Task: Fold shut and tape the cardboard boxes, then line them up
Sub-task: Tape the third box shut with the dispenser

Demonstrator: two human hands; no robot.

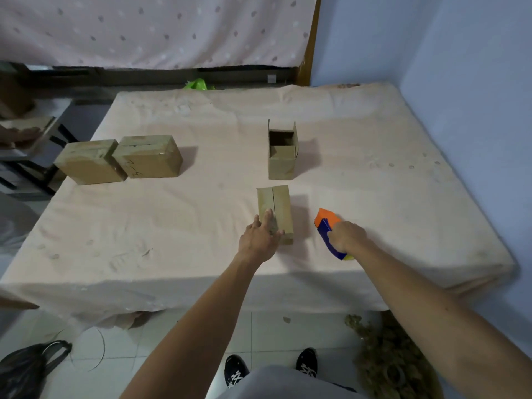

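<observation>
- My left hand (260,237) lies outstretched, fingers (269,216) straight, pressing the folded box (280,208) on the bed (172,226).
- My right hand (347,236) grips the tape dispenser (324,223) beside it.

On the mattress (374,125), a closed box (89,164) at the left edge touches a second closed box (148,156) on its right, an open box (282,156) stands near the middle, a folded box (276,208) lies before it toward the front edge, and a tape dispenser (326,226) lies just right of that.
</observation>
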